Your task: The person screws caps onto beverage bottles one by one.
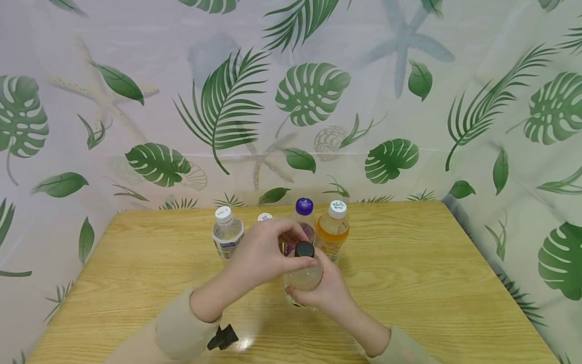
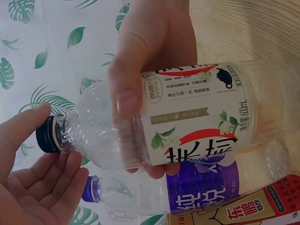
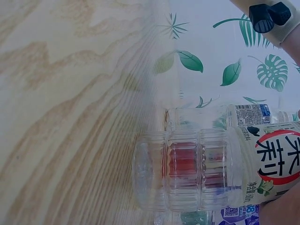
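Note:
A clear plastic bottle (image 1: 302,278) with a black cap (image 1: 305,248) stands between the hands; its pale label (image 2: 197,117) bears a jasmine flower design. My right hand (image 1: 329,288) grips the bottle around its upper body, thumb and fingers on opposite sides, as the left wrist view (image 2: 154,51) also has it. With thumb and fingertips my left hand (image 1: 268,247) pinches the black cap. In the right wrist view the bottle's ribbed lower part (image 3: 187,173) shows, while most of the right hand (image 3: 283,211) falls outside the frame.
Behind the hands stand a purple-capped bottle (image 1: 304,206), a bottle of orange drink (image 1: 333,230) and a white-capped clear bottle (image 1: 227,235). Another white cap (image 1: 264,216) peeks out behind the left hand. The wooden table (image 1: 432,283) meets a leaf-patterned sheet (image 1: 345,45).

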The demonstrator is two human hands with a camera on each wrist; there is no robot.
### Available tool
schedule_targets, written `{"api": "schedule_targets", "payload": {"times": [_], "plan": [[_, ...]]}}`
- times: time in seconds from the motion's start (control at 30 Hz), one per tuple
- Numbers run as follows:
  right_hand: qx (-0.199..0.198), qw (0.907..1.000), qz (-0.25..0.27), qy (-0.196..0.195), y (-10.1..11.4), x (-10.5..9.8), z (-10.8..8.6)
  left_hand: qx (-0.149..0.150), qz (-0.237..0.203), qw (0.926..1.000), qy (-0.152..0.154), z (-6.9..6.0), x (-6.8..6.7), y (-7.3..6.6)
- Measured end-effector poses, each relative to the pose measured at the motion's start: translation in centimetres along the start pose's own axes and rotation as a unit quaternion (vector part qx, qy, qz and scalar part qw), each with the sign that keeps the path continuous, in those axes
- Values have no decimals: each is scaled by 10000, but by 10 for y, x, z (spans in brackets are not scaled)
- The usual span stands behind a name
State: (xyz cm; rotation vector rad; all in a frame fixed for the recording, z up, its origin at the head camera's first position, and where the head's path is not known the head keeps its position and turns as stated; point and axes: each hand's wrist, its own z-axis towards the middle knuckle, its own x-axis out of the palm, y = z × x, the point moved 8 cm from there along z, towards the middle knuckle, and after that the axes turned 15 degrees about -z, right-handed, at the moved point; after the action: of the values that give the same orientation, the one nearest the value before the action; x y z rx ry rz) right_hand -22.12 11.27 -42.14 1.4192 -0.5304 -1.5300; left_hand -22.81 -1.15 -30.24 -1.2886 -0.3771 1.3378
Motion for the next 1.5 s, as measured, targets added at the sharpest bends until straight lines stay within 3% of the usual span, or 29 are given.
{"api": "schedule_targets", "payload": {"times": [0.27,0.4,0.5,0.67,0.8,0.97,1.17,1.27,1.37,1.5], "plan": [[96,9999,-30,-9,-2,-1,0,-55,-573,9970,510,1,5,3],[126,9999,-79,7,-2,0,-1,-61,-683,9957,616,-1,8,1],[88,9999,-122,0,-2,0,-1,17,-495,9976,480,-2,9,0],[-16,9999,-159,-37,-1,0,-1,27,-8,10000,-28,-4,5,1],[-8,10000,-82,-24,-1,0,-1,-19,-47,9999,-130,-4,4,3],[72,9999,93,37,-3,0,-2,3,-419,9988,241,-1,5,6],[244,9996,86,98,-3,0,-3,-207,-1011,9899,977,1,9,9],[338,9993,72,103,-4,0,-3,-180,-979,9878,1194,2,10,7],[286,9996,15,72,-3,0,-2,-202,-794,9918,982,1,9,7],[113,9999,-43,57,-1,0,-3,-196,-471,9984,226,-3,10,10]]}}
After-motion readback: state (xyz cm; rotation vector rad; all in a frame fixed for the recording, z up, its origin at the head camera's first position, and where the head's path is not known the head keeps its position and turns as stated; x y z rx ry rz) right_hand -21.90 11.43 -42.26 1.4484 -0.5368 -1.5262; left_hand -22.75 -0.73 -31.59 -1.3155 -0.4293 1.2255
